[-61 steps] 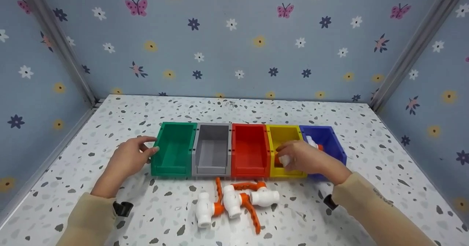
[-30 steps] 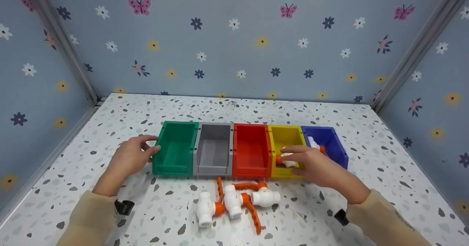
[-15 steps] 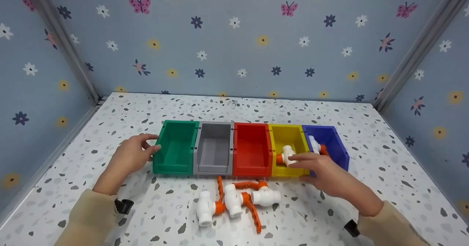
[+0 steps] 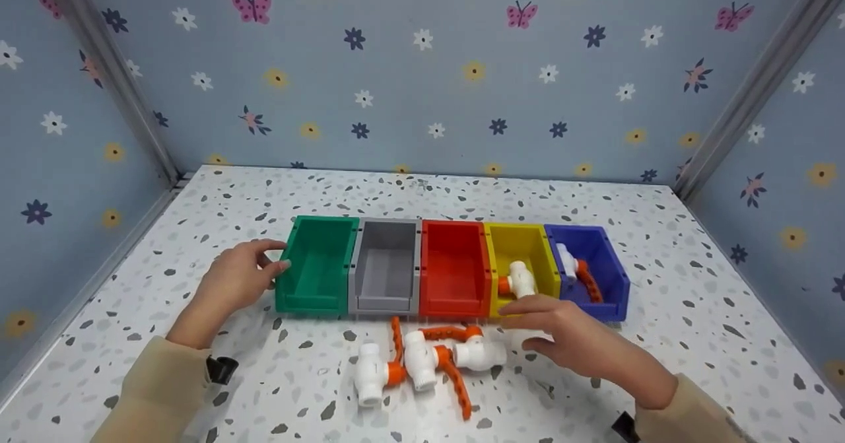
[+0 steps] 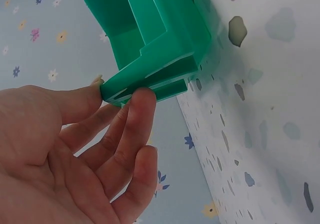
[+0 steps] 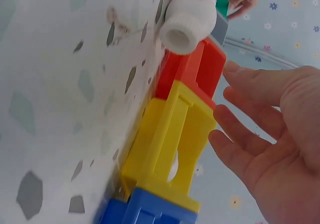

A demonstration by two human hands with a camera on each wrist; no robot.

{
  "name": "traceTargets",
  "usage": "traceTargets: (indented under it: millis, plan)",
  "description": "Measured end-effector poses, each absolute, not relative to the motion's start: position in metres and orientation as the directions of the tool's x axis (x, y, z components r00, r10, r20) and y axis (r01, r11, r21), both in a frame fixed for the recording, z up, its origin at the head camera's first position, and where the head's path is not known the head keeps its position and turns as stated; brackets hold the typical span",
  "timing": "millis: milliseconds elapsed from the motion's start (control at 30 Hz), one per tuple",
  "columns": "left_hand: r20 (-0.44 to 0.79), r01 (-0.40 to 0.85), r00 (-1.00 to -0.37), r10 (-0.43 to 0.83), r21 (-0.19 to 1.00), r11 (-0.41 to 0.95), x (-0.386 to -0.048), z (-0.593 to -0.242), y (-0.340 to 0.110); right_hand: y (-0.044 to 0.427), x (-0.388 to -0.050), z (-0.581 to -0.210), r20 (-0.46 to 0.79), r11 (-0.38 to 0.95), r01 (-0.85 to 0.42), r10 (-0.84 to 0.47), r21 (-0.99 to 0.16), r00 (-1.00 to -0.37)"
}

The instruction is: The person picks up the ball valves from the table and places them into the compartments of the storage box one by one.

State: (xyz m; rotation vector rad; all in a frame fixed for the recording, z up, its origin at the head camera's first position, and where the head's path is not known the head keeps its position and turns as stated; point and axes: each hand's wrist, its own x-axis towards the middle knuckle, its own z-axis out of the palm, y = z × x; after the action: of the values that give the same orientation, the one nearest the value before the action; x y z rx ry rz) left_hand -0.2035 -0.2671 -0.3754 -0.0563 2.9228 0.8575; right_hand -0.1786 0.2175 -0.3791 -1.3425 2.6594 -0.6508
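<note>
The right hand (image 4: pixel 573 339) has drawn back nearer, fingers loose and empty, from the valve (image 4: pixel 521 278) in the yellow bin (image 4: pixel 517 239); the left hand (image 4: pixel 232 279) pinches the green bin (image 4: pixel 322 248). I'd call that placement finished; next probably means gripping a loose valve (image 4: pixel 418 362) on the near bench (image 4: pixel 317 195).

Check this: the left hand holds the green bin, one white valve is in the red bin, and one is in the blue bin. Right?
Almost! The head view shows one white valve in the yellow bin, not the red bin. The left hand does hold the green bin, and another valve is in the blue bin.
</note>
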Motion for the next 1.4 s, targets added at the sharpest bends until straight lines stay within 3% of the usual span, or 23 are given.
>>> traceTargets:
  millis: [267,700,1200,1400]
  plan:
    - [-0.106,-0.07,-0.994,-0.014,0.543,0.837,-0.205,-0.377,-0.266,0.197,-0.179,-0.383,0.025,0.46,-0.758,-0.848,-0.462,-0.53]
    - [-0.105,-0.067,-0.994,-0.009,0.563,0.824,-0.203,-0.381,-0.269,0.173,-0.183,-0.391,-0.132,0.505,-0.732,-0.852,-0.456,-0.506]
    - [-0.083,-0.053,-0.996,-0.008,0.559,0.828,-0.203,-0.38,-0.269,0.167,-0.176,-0.402,-0.076,0.526,-0.757,-0.836,-0.388,-0.543]
    - [-0.049,-0.011,-0.999,0.019,0.554,0.832,-0.203,-0.381,-0.269,0.163,-0.168,-0.405,-0.033,0.546,-0.777,-0.824,-0.312,-0.566]
